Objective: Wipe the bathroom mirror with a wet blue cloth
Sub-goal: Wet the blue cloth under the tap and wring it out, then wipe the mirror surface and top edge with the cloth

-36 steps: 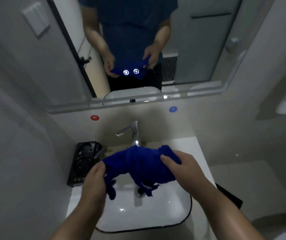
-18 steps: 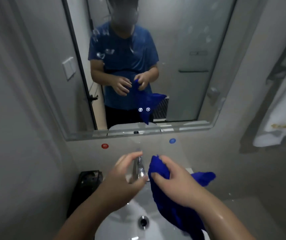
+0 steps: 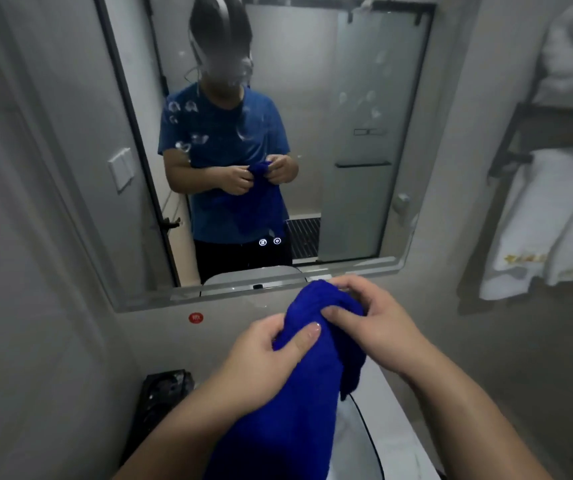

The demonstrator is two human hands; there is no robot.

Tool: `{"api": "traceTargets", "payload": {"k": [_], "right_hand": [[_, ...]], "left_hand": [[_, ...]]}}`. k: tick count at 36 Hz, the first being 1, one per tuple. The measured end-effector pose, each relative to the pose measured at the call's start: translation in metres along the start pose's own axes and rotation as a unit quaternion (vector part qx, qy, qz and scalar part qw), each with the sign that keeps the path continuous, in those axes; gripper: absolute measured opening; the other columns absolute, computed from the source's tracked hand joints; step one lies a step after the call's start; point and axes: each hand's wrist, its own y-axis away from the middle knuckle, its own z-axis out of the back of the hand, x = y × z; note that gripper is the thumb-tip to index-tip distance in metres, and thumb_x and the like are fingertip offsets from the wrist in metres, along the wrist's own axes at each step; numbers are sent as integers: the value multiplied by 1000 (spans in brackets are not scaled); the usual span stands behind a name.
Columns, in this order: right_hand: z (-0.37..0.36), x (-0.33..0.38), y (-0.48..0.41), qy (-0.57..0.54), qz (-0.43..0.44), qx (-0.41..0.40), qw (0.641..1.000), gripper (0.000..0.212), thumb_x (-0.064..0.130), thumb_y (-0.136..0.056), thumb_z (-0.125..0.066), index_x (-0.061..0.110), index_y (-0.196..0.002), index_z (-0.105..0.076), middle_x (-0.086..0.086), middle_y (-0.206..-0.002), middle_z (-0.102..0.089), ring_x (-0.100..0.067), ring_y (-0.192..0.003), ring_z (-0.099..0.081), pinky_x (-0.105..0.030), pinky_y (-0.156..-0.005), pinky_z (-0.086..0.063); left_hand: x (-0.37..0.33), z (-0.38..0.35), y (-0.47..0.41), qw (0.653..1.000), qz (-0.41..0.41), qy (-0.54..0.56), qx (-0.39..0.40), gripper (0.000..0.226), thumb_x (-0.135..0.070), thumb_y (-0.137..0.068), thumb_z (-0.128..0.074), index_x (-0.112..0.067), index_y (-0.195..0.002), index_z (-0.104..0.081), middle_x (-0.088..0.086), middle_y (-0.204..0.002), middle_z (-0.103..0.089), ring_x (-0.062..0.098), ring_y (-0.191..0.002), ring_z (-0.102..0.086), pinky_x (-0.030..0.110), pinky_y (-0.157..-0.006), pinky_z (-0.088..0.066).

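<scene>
Nearest, both hands hold the blue cloth bunched above the sink. The left hand curls round its middle with the thumb on top, and the right hand pinches the upper end. Wadded this thick, it could drip or merely smear the smudges on the mirror beyond.

This bathroom is dim, with a cool grey cast. The light is soft and lays no hard shadows across my left hand or right hand. The deep blue terry cloth goes flat and textureless lower down. Pale smears on the large rectangular wall mirror catch the light, and two small white icons glow near its lower edge. The wide lens bows the mirror's edges. The folded white towels look blurred and throw a faint shadow on the grey wall.
</scene>
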Motion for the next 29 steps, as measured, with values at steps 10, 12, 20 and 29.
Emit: {"api": "traceTargets", "payload": {"k": [10, 12, 20, 29], "right_hand": [[-42, -11, 31, 107, -116, 99, 983, 63, 89, -83, -35, 41, -105, -69, 15, -103, -73, 3, -96, -67, -32, -98, -53], [-43, -12, 30, 50, -133, 159, 977, 58, 92, -79, -32, 58, -111, -66, 21, -116, -72, 1, -109, -67, -34, -105, -51], [-31, -12, 21, 16, -9, 93, 995, 32, 70, -87, -70, 39, -93, -72, 9, -93, -75, -3, -90, -72, -19, -87, -53], [-9, 23, -1, 16, 25, 25, 999, 81, 90, -61, -72, 11, -77, -66, -11, -72, -64, -23, -76, -70, -21, -75, -49]], "left_hand": [[-26, 1, -12, 982, 85, 136, -95, 38, -31, -108, -56, 4, -108, -70, 25, -90, -74, 25, -80, -65, 42, -83, -53], [-33, 4, -14, 976, 93, 162, -116, 33, -31, -108, -57, -3, -105, -74, 27, -97, -75, 28, -81, -67, 44, -84, -53], [-48, 55, -29, 982, 64, 87, -154, 37, -35, -105, -63, -1, -96, -74, 22, -82, -76, 25, -67, -74, 33, -63, -54], [-51, 112, -36, 987, 94, -24, -128, 56, -67, -81, -77, -13, -72, -65, 10, -63, -60, 21, -55, -55, 30, -57, -42]]}}
